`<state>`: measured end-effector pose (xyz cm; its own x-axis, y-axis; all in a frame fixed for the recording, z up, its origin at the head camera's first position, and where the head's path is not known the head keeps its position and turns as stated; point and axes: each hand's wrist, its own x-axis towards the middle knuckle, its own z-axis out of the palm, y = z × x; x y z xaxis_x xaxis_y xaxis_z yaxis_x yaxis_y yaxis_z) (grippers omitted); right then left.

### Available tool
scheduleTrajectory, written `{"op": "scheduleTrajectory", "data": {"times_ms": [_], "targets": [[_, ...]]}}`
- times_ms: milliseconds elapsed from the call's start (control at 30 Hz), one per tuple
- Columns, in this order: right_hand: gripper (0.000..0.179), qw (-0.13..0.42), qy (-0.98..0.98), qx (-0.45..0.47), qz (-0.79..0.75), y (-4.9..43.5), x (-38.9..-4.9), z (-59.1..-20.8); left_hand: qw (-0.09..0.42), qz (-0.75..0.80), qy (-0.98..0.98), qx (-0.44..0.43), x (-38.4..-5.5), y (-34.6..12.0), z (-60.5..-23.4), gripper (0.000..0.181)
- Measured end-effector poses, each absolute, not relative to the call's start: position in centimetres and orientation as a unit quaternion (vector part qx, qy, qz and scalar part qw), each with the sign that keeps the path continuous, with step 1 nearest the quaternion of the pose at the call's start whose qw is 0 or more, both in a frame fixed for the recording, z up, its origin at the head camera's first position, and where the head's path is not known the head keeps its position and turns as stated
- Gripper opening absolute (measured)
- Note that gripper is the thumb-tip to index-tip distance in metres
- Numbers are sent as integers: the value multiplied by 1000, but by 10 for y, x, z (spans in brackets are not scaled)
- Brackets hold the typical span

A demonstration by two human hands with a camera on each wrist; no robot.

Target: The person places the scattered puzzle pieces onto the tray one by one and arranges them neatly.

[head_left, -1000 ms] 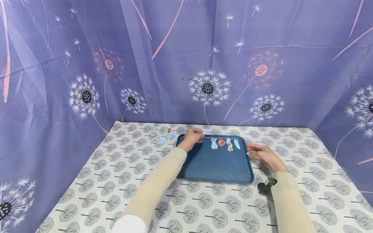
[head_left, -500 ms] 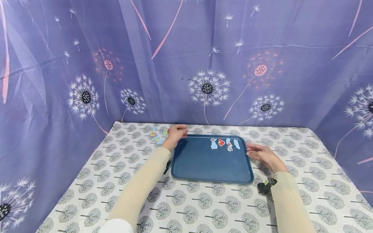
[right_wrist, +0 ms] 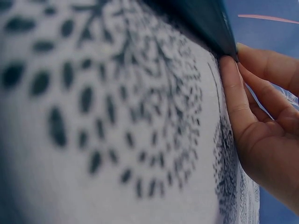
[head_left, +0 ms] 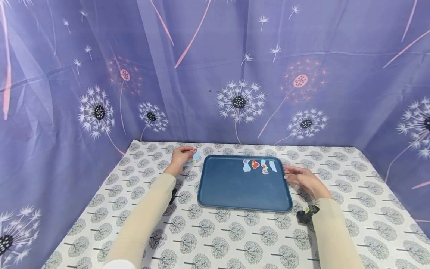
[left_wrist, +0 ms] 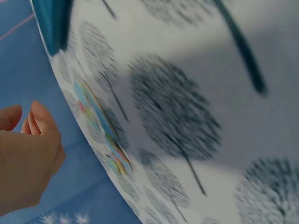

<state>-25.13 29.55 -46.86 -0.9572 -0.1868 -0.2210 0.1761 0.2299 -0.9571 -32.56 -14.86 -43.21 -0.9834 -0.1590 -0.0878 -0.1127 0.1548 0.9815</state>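
Note:
Beside the left end of the dark blue tray (head_left: 245, 190), my left hand (head_left: 180, 158) hovers over a loose group of colourful puzzle-like pieces (head_left: 196, 156), partly hiding them. Its fingers are loosely bent, and the left wrist view shows this hand (left_wrist: 35, 154) raised above the table, apart from the pieces (left_wrist: 100, 119), with nothing visible in it. My right hand (head_left: 307, 181) rests its fingertips on the tray's right rim; in the right wrist view its thumb (right_wrist: 233, 86) and fingers meet the tray corner (right_wrist: 219, 32).
On the tray's far right part lie several flat pieces: a light blue one (head_left: 246, 166), a red and yellow one (head_left: 255, 164), a multicoloured one (head_left: 265, 168) and a pale blue strip (head_left: 273, 166). A purple dandelion curtain (head_left: 201, 112) stands behind the tree-patterned tablecloth (head_left: 235, 235).
My left hand has moved left from the tray's far rim to above the loose pieces. The tray's left side has come fully into view. My right hand has stayed at the right rim.

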Motion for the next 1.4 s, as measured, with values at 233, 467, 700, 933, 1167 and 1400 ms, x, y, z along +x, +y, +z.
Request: {"op": "scheduleTrajectory", "data": {"times_ms": [233, 467, 700, 933, 1167, 1400], "targets": [[66, 149, 765, -3, -626, 296, -252, -470, 25, -610, -785, 106, -321, -171, -441, 31], [66, 150, 767, 1, -624, 297, -253, -471, 11, -578, -808, 114, -317, -184, -447, 33], [67, 148, 751, -3, -643, 296, -253, -470, 2, -561, -819, 119, -316, -187, -447, 32], [67, 146, 758, 4, -636, 296, -252, -470, -17, -541, -834, 111, -315, -187, -450, 29], [65, 147, 757, -1, -637, 296, -252, -470, -22, -485, -872, 68, -313, -187, -450, 31], [65, 147, 755, -3, -639, 295, -252, -470, -34, -463, -885, 38, -311, -188, -451, 34]]}}
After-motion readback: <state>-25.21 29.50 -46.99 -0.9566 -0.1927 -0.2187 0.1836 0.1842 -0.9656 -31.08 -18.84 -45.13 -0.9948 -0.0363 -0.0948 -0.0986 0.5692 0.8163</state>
